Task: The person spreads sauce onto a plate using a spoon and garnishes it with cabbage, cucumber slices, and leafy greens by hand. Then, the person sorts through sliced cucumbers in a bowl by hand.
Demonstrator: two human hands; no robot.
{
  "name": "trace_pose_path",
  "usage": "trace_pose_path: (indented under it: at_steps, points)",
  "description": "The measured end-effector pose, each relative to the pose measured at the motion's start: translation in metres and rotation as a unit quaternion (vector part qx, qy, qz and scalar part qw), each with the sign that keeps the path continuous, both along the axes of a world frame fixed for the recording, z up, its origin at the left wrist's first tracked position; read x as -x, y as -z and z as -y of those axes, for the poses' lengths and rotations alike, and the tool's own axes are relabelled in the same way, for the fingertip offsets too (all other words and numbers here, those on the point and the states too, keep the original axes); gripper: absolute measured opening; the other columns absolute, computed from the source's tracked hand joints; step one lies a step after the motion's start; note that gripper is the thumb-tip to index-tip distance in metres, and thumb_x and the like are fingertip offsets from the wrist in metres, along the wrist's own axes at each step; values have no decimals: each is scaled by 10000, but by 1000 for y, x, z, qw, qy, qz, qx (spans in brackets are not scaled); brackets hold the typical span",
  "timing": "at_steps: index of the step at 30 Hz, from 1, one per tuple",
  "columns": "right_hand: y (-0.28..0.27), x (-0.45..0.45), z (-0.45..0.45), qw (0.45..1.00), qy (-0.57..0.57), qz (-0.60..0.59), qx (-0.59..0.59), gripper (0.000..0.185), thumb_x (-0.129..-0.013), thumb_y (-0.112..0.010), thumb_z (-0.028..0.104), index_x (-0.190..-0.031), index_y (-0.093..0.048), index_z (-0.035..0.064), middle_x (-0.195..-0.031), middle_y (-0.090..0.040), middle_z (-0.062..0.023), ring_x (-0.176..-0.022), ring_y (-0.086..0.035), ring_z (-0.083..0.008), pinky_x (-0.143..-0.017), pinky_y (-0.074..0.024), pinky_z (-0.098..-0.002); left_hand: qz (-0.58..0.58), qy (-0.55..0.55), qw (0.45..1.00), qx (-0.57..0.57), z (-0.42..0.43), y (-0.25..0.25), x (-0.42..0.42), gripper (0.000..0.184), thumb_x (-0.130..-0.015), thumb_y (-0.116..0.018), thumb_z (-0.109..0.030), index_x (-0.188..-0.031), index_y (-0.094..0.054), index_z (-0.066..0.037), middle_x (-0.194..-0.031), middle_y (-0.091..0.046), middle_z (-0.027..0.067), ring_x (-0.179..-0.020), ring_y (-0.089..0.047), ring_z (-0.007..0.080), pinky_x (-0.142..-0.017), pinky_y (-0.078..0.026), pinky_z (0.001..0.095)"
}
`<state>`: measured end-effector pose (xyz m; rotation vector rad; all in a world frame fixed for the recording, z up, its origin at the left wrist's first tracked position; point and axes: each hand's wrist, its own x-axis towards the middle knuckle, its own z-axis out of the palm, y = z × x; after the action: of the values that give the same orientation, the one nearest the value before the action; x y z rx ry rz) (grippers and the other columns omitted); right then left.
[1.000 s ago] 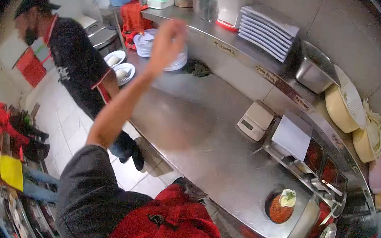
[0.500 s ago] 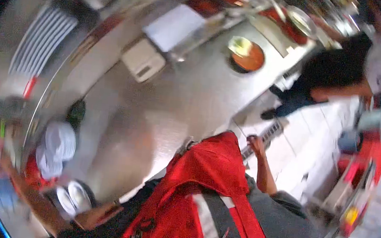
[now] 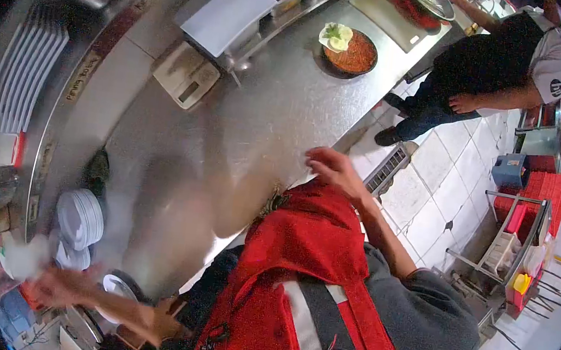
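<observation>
My right hand (image 3: 333, 167) is above my red apron (image 3: 307, 240) near the metal counter's edge, empty, its fingers loosely spread. At the lower left a bare arm reaches to a blurred hand (image 3: 60, 286), beside a whitish blurred thing (image 3: 27, 257). Whether this hand is mine or a co-worker's I cannot tell, nor can I make out its fingers. Across the metal counter (image 3: 289, 100) stands a dark bowl of reddish food (image 3: 355, 53) with pale and green pieces at its side. A white kitchen scale (image 3: 184, 75) lies left of it.
Stacked white plates (image 3: 81, 220) stand at the counter's left end. A rack of white trays (image 3: 25, 77) is on the shelf. A person in dark clothes (image 3: 477, 59) stands past the counter at upper right. Red baskets (image 3: 544, 198) and a floor drain (image 3: 388, 170) lie to the right.
The view has swung round, so the bowl now shows at the top and the plates at lower left. My right hand has come up and left over the apron since the middle frame.
</observation>
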<state>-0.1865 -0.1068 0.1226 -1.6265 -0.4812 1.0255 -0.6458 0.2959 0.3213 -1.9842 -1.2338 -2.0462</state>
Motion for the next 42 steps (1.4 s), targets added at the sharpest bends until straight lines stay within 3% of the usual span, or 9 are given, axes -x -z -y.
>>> trace_pose_path:
  at_steps: [1, 2, 4, 6, 11, 17, 25, 29, 42]
  points:
    - [-13, 3, -16, 997, -50, -48, -41, 310, -1003, -595, 215, -1265, -606, 50, -1061, -676, -43, -917, -617, -136, -821, -529, -312, -106, 39, 989, 99, 49, 30, -73, 249, -852, -732, -137, -1037, -628, -6, -1062, -660, 151, -945, -632, 292, -869, -530, 415]
    - [-23, 8, -28, 982, -81, -145, -93, 314, -1015, -574, 199, -1299, -589, 65, -1092, -674, -48, -952, -629, -142, -841, -537, -310, -324, 22, 929, 177, 65, 114, -65, 301, -827, -777, -151, -1073, -638, -46, -962, -622, 59, -938, -582, 150, -824, -497, 299]
    - [-52, 11, -46, 948, -87, -284, -114, 321, -1013, -576, 182, -1313, -581, 69, -1113, -672, -55, -974, -635, -147, -851, -537, -303, -92, 355, 804, 469, 186, 83, -233, 240, -804, -760, -58, -952, -571, -77, -909, -547, -17, -858, -541, 102, -778, -469, 253]
    - [-42, 8, -44, 856, -62, -491, -148, 354, -998, -586, 135, -1342, -557, 62, -1176, -659, -61, -1026, -648, -177, -881, -537, -308, -168, 528, 690, 465, 215, 146, -269, 201, -792, -763, -35, -862, -577, -69, -878, -586, 14, -790, -576, 121, -700, -479, 276]
    - [7, -49, -3, 924, -67, -365, -89, 280, -974, -601, 88, -1234, -619, -11, -1073, -695, -62, -968, -660, -184, -870, -543, -350, -238, 483, 725, 429, 280, 127, -363, 198, -780, -737, -5, -925, -603, -25, -928, -623, 127, -853, -666, 277, -787, -541, 357]
    - [20, -269, 48, 981, 45, 186, 31, 244, -898, -535, 45, -1073, -706, 52, -981, -702, -38, -835, -623, -142, -781, -504, -292, -232, 417, 751, 456, 290, 166, -438, 305, -800, -706, -4, -1082, -591, -25, -1027, -627, 143, -939, -656, 298, -839, -533, 375]
    - [88, -499, -57, 966, -14, 257, 0, 277, -961, -606, 187, -1154, -677, 3, -1038, -720, -112, -936, -659, -178, -860, -514, -303, -205, 338, 725, 564, 332, 208, -506, 308, -861, -685, -48, -1151, -587, -21, -1121, -646, 139, -998, -665, 251, -867, -536, 361]
    - [113, -504, -88, 959, -131, 247, -43, 207, -918, -645, 74, -1104, -684, -8, -1044, -728, -100, -950, -666, -182, -860, -515, -300, 86, 396, 551, 730, 347, 234, -553, 332, -1024, -551, -180, -1316, -500, -32, -1251, -626, 110, -1074, -646, 203, -925, -503, 334]
    - [113, -471, -7, 964, -83, 245, -54, 198, -920, -591, -10, -1067, -719, 26, -1037, -715, -84, -919, -646, -161, -849, -493, -274, 234, 361, 561, 707, 333, 308, -673, 365, -1050, -478, -149, -1318, -331, 52, -1137, -607, 238, -1028, -690, 317, -881, -576, 372]
